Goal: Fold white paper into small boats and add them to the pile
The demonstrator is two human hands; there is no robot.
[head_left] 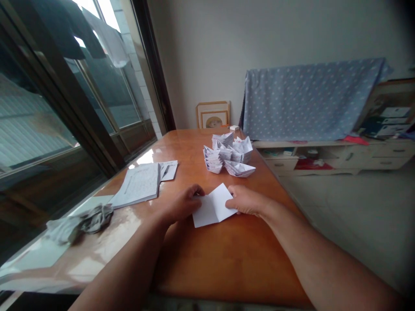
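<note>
"Past the desk (233, 268), on the R?"
"A white low cabinet (350, 156) stood there w/ a red item (314, 164) in an open bay; couldn't ID it."
"Written-on paper stack (139, 183)?"
"Sat L. Paper boats (239, 169) were grouped farther off, prob. for elbow room."
"Creased sheet (212, 209)?"
"Btwn L hand (182, 204) & R hand (246, 199), over near desk; fingers pinched opp. sides, prob. to steady it."

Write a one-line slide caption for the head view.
Left hand and right hand hold a creased white sheet at a brown table, with boat-shaped folded papers clustered beyond.
</note>
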